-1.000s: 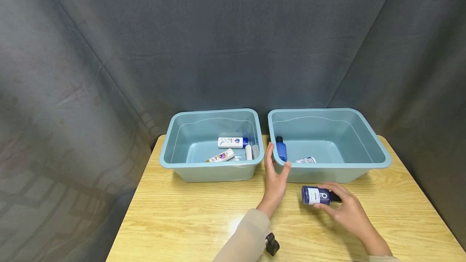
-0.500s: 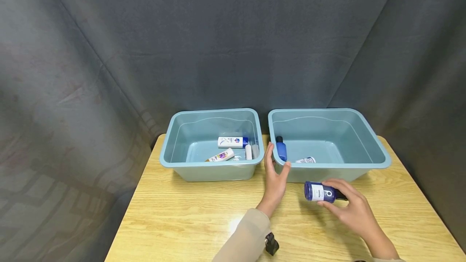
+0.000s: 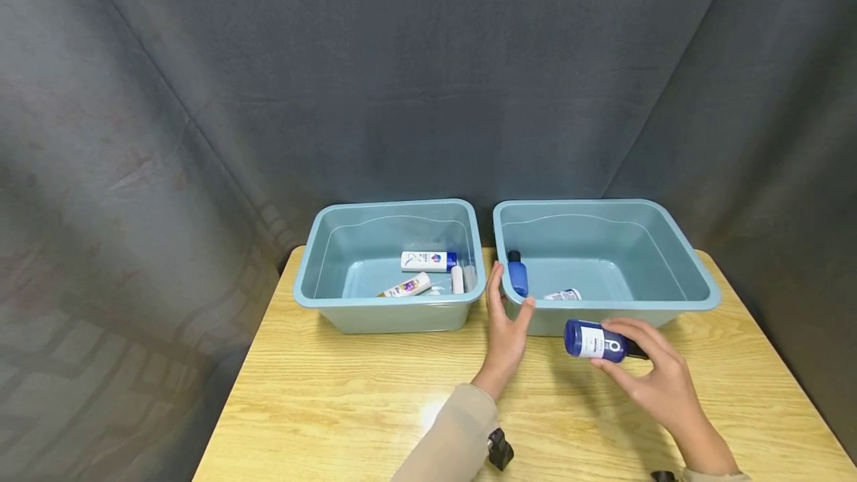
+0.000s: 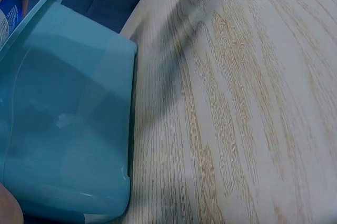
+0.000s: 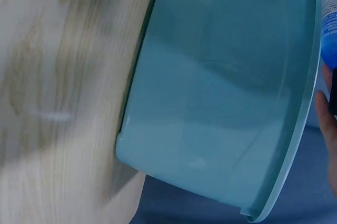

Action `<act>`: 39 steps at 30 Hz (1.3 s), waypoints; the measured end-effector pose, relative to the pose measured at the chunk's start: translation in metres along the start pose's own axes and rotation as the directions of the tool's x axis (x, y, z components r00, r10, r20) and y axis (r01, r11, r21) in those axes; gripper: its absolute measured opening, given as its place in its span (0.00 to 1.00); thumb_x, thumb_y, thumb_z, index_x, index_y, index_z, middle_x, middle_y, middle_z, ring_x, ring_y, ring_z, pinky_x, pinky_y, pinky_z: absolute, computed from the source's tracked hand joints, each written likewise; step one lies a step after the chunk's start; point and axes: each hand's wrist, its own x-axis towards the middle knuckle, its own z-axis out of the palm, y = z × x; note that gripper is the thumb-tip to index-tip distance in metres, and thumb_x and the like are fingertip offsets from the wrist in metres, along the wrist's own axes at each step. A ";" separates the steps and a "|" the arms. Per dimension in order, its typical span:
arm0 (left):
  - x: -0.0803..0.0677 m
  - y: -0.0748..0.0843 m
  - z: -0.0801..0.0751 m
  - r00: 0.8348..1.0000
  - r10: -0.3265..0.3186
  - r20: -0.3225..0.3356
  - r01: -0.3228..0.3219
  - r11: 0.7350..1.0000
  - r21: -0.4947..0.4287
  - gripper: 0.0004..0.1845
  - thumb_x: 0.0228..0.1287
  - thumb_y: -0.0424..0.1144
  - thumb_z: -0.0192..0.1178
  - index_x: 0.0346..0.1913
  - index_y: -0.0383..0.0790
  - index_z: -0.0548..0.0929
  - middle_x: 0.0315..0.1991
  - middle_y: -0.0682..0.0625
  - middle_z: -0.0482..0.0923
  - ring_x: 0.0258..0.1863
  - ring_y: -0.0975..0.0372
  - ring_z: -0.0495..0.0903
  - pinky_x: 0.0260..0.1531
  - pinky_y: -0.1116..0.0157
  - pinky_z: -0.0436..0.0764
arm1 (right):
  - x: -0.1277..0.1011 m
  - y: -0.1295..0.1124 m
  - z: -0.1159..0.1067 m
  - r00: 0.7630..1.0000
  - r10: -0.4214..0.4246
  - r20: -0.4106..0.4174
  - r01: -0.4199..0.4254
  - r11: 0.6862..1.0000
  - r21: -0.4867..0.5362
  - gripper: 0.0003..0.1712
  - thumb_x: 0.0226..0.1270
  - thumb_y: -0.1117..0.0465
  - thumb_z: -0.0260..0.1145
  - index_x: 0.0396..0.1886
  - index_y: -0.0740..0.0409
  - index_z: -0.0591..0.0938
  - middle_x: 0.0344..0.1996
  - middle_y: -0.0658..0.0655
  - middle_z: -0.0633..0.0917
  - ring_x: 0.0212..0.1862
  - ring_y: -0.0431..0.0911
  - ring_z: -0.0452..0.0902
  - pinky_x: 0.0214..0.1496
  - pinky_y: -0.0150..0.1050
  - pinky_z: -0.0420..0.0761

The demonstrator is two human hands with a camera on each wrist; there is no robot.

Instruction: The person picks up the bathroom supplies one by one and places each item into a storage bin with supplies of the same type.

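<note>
My right hand (image 3: 659, 374) grips a dark blue bottle (image 3: 596, 341) with a white label and black cap, between thumb and fingers. It is held roughly sideways, in front of the right bin (image 3: 616, 305). In the right wrist view the bottle (image 5: 329, 24) and part of the hand (image 5: 330, 134) show at the edge. With fingers spread, my left hand (image 3: 506, 341) touches the bin's front left corner, thumb at the front rim. Inside that bin lie a blue bottle (image 3: 518, 276) with a dark cap and a partly hidden white item (image 3: 564, 294).
Left of this bin stands a second blue-green bin (image 3: 388, 303), holding a white bottle with a blue cap (image 3: 428, 262), a white tube (image 3: 408, 286) and other small white things. Both bins stand at the back of the wooden table (image 3: 335, 407), before a grey curtain (image 3: 428, 95).
My right hand has shifted slightly right and up in the head view, carrying the bottle. The left hand and both bins have stayed in place.
</note>
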 end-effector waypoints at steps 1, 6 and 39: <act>0.000 0.000 0.000 1.000 0.000 0.000 0.000 1.000 0.000 0.38 0.71 0.37 0.56 0.78 0.58 0.52 0.78 0.62 0.45 0.75 0.61 0.51 0.70 0.43 0.53 | 0.001 0.001 0.000 1.000 -0.017 -0.012 0.017 1.000 0.002 0.34 0.55 0.40 0.74 0.48 0.65 0.85 0.47 0.60 0.83 0.57 0.32 0.73 0.55 0.20 0.69; 0.001 -0.001 0.000 1.000 0.002 0.003 -0.002 1.000 0.006 0.37 0.72 0.38 0.56 0.78 0.57 0.52 0.79 0.59 0.44 0.75 0.60 0.50 0.70 0.43 0.53 | 0.007 0.005 0.000 0.995 -0.079 -0.056 0.080 0.997 0.004 0.38 0.57 0.35 0.69 0.46 0.67 0.85 0.45 0.63 0.83 0.56 0.34 0.74 0.55 0.21 0.69; 0.000 0.000 -0.002 1.000 -0.012 0.012 0.012 1.000 0.005 0.38 0.71 0.40 0.57 0.77 0.62 0.52 0.77 0.69 0.44 0.74 0.66 0.51 0.70 0.45 0.54 | 0.044 0.013 0.002 0.973 -0.161 -0.168 0.135 0.979 -0.155 0.44 0.57 0.30 0.66 0.41 0.72 0.85 0.41 0.69 0.83 0.56 0.28 0.71 0.56 0.18 0.67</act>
